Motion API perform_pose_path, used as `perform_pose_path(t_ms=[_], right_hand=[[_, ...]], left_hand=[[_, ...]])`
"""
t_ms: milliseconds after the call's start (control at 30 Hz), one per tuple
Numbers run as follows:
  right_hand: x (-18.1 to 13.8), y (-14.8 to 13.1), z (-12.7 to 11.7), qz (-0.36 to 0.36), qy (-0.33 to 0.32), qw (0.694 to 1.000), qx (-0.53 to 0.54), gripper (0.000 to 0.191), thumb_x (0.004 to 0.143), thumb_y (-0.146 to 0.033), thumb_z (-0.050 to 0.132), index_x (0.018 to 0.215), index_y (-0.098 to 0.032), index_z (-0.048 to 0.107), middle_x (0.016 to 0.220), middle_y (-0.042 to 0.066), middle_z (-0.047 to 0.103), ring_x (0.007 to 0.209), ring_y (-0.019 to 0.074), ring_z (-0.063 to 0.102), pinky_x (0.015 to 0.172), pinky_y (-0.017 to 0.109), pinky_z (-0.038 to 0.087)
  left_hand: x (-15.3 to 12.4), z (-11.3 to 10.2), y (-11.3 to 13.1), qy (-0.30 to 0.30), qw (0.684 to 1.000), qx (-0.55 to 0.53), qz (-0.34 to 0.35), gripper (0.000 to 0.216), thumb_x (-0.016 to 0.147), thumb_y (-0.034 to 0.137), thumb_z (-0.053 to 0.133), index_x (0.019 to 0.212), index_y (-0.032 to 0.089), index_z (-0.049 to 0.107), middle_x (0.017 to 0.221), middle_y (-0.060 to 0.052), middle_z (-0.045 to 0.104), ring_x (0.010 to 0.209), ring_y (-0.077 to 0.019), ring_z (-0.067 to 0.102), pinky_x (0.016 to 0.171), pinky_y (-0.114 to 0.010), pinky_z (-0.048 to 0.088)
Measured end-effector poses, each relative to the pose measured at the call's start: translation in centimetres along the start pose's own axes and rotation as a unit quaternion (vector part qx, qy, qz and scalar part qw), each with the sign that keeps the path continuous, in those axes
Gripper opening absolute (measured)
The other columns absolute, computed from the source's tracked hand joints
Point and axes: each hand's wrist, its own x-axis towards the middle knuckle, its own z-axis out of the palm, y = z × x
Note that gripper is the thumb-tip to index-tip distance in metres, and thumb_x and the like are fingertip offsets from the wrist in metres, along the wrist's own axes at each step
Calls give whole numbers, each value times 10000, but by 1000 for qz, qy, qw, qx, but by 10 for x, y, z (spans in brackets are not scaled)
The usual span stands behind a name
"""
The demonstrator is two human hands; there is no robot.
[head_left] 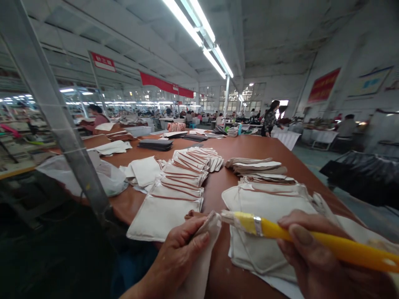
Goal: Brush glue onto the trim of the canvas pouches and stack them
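Observation:
My right hand is closed around the yellow handle of a brush, whose pale bristles point left over the table. My left hand pinches a cream fabric piece at the table's near edge, just below the bristle tip. Under the brush lies a stack of cream fabric pieces with brown-trimmed edges. To the left, a long overlapping row of similar trimmed pieces runs away from me.
The brown table also carries smaller fabric stacks, dark pieces and a plastic bag. A metal post rises at left. Other workers sit and stand at distant tables. A black heap lies at right.

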Motion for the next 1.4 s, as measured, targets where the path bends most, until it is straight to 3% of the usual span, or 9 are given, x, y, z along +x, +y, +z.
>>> perform_pose_path(t_ms=[200, 367, 500, 633, 800, 933, 1100, 1233, 1400], right_hand=[[6, -10, 7, 4, -47, 998, -49, 232, 964, -375, 662, 808, -214, 721, 717, 24, 623, 579, 159, 577, 492, 226, 472], [1, -18, -7, -36, 18, 993, -112, 167, 950, -340, 670, 818, -249, 718, 758, 25, 680, 568, 174, 596, 436, 243, 433], [3, -15, -10, -21, -48, 996, -74, 216, 971, -340, 640, 790, -236, 695, 734, 22, 644, 626, 176, 609, 502, 234, 475], [6, -13, -15, -30, 16, 996, -80, 141, 958, -317, 665, 849, -244, 717, 776, 12, 638, 606, 141, 552, 535, 204, 477], [8, -7, -23, 22, -18, 998, -63, 233, 965, -377, 660, 807, -211, 702, 752, 25, 619, 615, 155, 544, 532, 228, 465], [9, -2, -36, 57, 46, 995, -69, 194, 955, -386, 688, 888, -207, 715, 753, 24, 605, 595, 149, 524, 513, 228, 436], [8, -3, -44, 79, -7, 995, -53, 269, 972, -404, 641, 801, -199, 678, 645, -5, 515, 543, 140, 457, 476, 229, 385], [7, -7, -47, 70, 39, 996, -41, 198, 964, -364, 664, 857, -201, 695, 775, 22, 597, 580, 136, 477, 484, 217, 402], [10, 1, -59, 5, -34, 997, -72, 222, 990, -334, 621, 822, -201, 677, 659, -10, 536, 550, 127, 494, 506, 202, 445]], left_hand=[[-1, 17, 9, -61, 998, -20, -15, 415, 892, 466, 695, 1238, 240, 740, 1137, -58, 724, 1050, -250, 636, 873, -265, 509], [0, 25, 7, -97, 986, -108, -77, 449, 854, 488, 737, 1214, 219, 748, 1050, -73, 746, 857, -191, 661, 736, -238, 509], [1, 31, 9, -91, 971, -188, -112, 467, 808, 450, 800, 1194, 192, 752, 990, -87, 761, 786, -161, 667, 691, -212, 498], [2, 34, 13, -92, 960, -221, -143, 490, 754, 430, 847, 1166, 178, 764, 978, -100, 772, 803, -185, 696, 699, -225, 517], [4, 36, 16, -109, 958, -221, -150, 506, 745, 418, 855, 1174, 167, 760, 972, -109, 780, 793, -194, 717, 706, -229, 524], [7, 37, 18, -129, 955, -209, -167, 474, 764, 395, 844, 1171, 167, 761, 951, -108, 784, 800, -188, 719, 708, -220, 526], [10, 42, 21, -150, 950, -211, -173, 488, 758, 375, 843, 1187, 160, 753, 965, -119, 781, 802, -195, 726, 719, -230, 531], [12, 46, 23, -161, 950, -193, -184, 482, 749, 362, 845, 1167, 138, 757, 939, -126, 776, 790, -188, 722, 719, -222, 529], [18, 51, 31, -176, 966, -90, -166, 446, 834, 504, 746, 1138, 177, 750, 914, -92, 753, 764, -182, 687, 676, -220, 504]])
